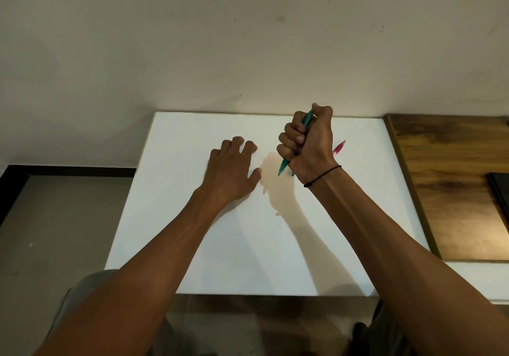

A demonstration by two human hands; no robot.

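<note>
Over the white table (192, 245), the left hand (232, 169) rests with fingers loosely spread, holding nothing. The right hand (307, 142) is fisted round a slanted teal pen (283, 166), whose middle is buried in the fist. A pink pen (339, 147) pokes out behind that hand, mostly hidden, so I cannot tell whether it is gripped.

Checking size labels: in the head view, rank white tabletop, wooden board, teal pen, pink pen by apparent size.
1. white tabletop
2. wooden board, cut off at the frame edge
3. teal pen and pink pen: unranked, the right hand hides most of each
</note>
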